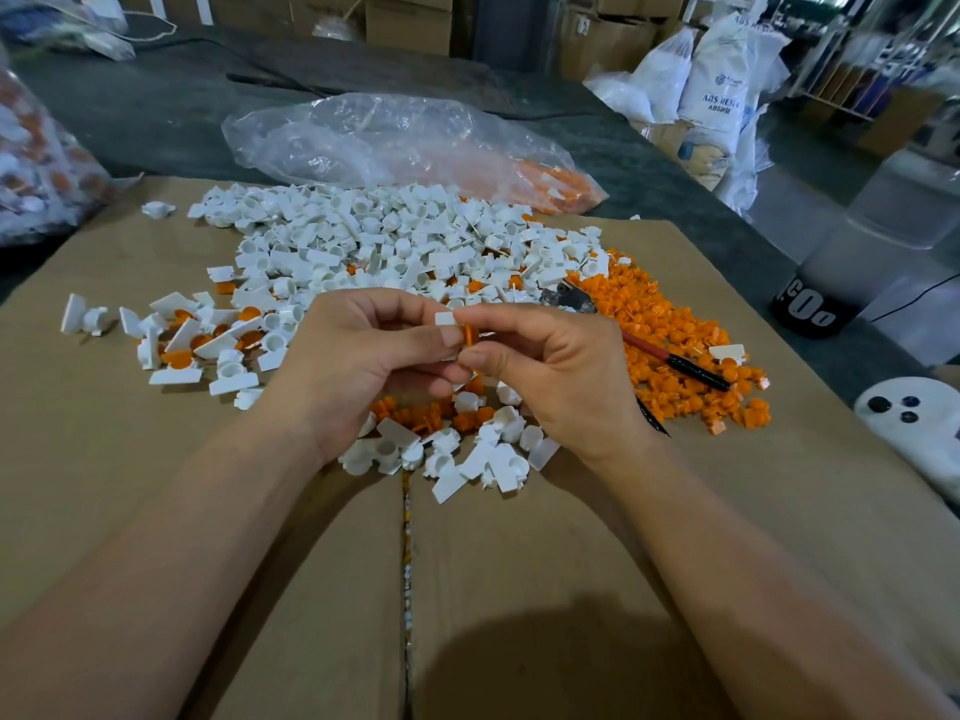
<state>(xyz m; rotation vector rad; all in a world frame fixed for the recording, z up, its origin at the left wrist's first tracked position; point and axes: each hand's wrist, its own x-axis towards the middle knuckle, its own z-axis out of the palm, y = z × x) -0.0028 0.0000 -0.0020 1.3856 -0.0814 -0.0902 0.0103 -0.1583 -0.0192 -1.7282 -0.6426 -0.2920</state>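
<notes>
Orange plug and white clip meet, pinched in the fingers of the left hand and right hand, above the cardboard. Beyond the fingers lies a white pile, with an orange pile to their right. Farther out, a clear bag rests on the grey bench, with sacks behind.

A white piece and an orange piece are shown at centre; white parts are heaped at twelve o'clock, orange parts at three, with a red-and-black tool handle, on plain brown cardboard
</notes>
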